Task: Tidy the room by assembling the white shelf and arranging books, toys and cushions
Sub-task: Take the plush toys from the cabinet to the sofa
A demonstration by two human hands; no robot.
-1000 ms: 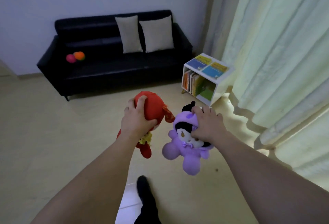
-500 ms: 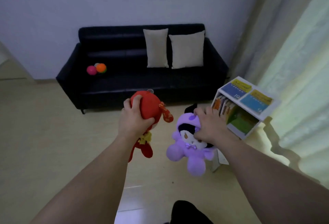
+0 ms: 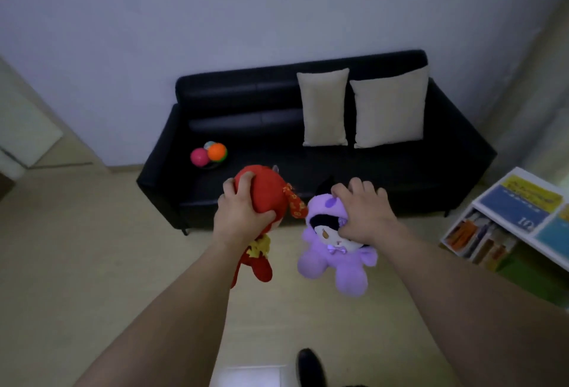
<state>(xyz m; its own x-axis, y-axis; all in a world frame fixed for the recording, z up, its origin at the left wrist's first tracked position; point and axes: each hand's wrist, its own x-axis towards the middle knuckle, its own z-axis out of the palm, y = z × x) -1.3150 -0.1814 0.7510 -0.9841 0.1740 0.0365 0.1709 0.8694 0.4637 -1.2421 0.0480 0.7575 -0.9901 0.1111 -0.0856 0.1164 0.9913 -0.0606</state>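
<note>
My left hand (image 3: 238, 217) grips a red plush toy (image 3: 269, 194) by its head; its body hangs below my wrist. My right hand (image 3: 363, 212) grips a purple plush toy (image 3: 341, 260) by its head, legs dangling. Both toys hang above the floor in front of a black sofa (image 3: 311, 171). Two beige cushions (image 3: 324, 106) (image 3: 389, 108) lean upright on the sofa's right half. Colourful balls (image 3: 209, 154) lie on its left seat. At the right edge stands the white shelf (image 3: 520, 234), with books upright inside and flat on top.
Pale floor (image 3: 92, 263) spreads to the left of the sofa. Curtains (image 3: 542, 88) hang at the far right behind the shelf. A dark shoe (image 3: 309, 365) shows at the bottom between my arms. A doorway (image 3: 24, 128) opens at the left.
My view has swung left and I have come closer to the sofa; the shelf has slid to the right edge. Both hands keep holding their toys.
</note>
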